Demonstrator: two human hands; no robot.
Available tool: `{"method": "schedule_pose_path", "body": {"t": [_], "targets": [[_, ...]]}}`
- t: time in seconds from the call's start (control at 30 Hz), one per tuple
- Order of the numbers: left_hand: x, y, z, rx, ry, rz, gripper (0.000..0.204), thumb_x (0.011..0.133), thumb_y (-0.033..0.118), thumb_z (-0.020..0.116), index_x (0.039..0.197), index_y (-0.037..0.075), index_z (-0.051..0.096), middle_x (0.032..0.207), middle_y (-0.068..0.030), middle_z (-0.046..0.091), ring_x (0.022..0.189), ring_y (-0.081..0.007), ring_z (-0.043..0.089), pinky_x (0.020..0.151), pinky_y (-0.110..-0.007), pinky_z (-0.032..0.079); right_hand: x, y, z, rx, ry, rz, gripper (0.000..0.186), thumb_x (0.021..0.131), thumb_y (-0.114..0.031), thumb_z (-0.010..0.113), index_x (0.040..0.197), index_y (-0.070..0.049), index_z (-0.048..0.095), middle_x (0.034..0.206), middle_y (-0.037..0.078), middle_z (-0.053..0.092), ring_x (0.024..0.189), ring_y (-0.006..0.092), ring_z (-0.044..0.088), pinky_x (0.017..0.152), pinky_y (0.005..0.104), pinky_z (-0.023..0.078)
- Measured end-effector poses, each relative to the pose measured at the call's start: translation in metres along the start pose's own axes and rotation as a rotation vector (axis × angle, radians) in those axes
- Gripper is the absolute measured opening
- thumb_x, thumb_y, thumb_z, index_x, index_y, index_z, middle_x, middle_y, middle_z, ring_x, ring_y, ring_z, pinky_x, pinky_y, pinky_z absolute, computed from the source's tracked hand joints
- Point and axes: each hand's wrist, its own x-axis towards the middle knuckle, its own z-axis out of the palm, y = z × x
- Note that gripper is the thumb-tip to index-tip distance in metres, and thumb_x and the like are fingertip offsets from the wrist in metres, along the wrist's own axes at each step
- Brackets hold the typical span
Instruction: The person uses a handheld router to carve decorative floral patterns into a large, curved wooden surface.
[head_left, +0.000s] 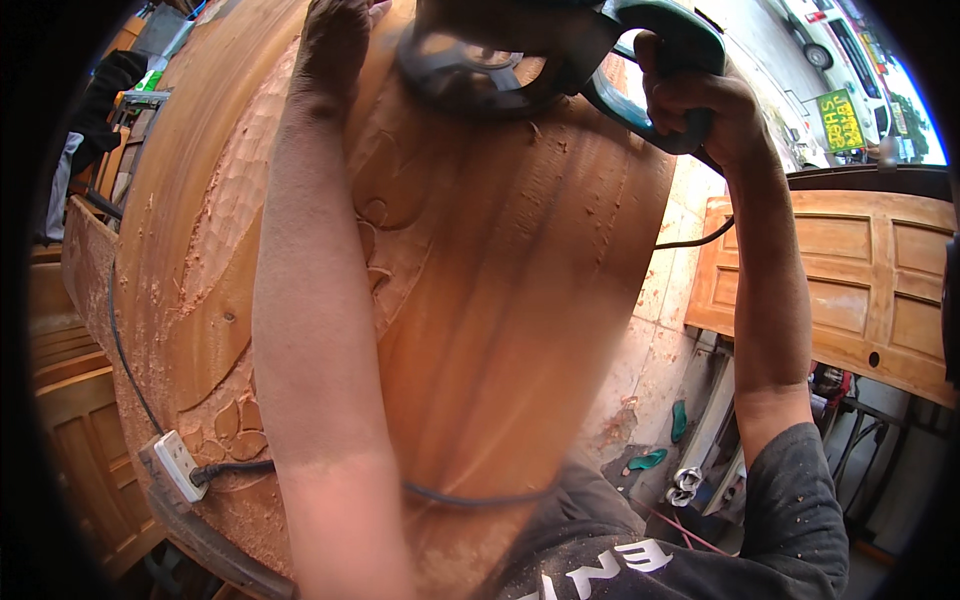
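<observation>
A dark power router (480,75) with a round, open-windowed base rests on a large carved wooden panel (520,300), near the top of the view. My right hand (705,100) is closed around the router's dark green loop handle, with fingers wrapped through the loop. To the left of the router, my left hand (338,45) is partly cut off by the upper edge. Only a fingertip shows there, so its grip is unclear. My left forearm crosses over carved leaf shapes on the panel.
A white socket block (180,465) with a black plug and cord lies at the panel's left edge. A paneled wooden door (840,280) stands at the right. Green slippers (648,460) and metal tubes (686,482) are on the floor. A parked vehicle (835,50) is beyond.
</observation>
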Motion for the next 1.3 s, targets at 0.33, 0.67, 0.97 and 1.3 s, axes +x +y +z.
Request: {"method": "schedule_pose_path", "body": {"t": [0.33,0.67,0.97,1.3], "targets": [[-0.002,0.001,0.003,-0.011,0.044,-0.077,0.058,0.109,0.049,0.047,0.153,0.011,0.048,0.141,-0.0039,0.059,0.114,-0.0197,0.061,0.104,-0.039,0.046,0.000,0.003,0.001,0.043,-0.001,-0.017,0.037,0.082,-0.014,0.069,0.115,0.001,0.064,0.072,0.001,0.055,0.060,0.0100,0.051,0.057,0.0256,0.041],[-0.007,0.007,0.007,0.019,0.003,-0.014,0.065,0.109,0.051,0.046,0.158,0.008,0.041,0.158,-0.0118,0.047,0.115,-0.0236,0.066,0.104,-0.042,0.046,0.002,-0.001,0.002,-0.017,0.004,-0.038,0.031,0.080,-0.013,0.067,0.107,0.002,0.063,0.072,0.002,0.055,0.057,0.0096,0.050,0.056,0.0254,0.042],[-0.001,0.007,-0.002,-0.012,-0.005,-0.047,0.066,0.108,0.052,0.048,0.157,0.007,0.042,0.160,-0.0118,0.045,0.115,-0.0240,0.066,0.106,-0.042,0.045,0.004,-0.003,0.009,0.019,0.022,-0.047,0.031,0.078,-0.010,0.065,0.106,0.002,0.063,0.070,0.004,0.055,0.056,0.0113,0.051,0.056,0.0254,0.043],[-0.016,0.014,0.014,-0.006,0.088,-0.033,0.061,0.108,0.050,0.049,0.152,0.008,0.048,0.152,-0.0095,0.053,0.117,-0.0233,0.064,0.105,-0.041,0.047,0.003,-0.008,0.021,-0.018,0.091,-0.023,0.032,0.072,-0.013,0.065,0.100,0.003,0.060,0.063,0.003,0.050,0.051,0.0124,0.048,0.053,0.0278,0.043]]}}
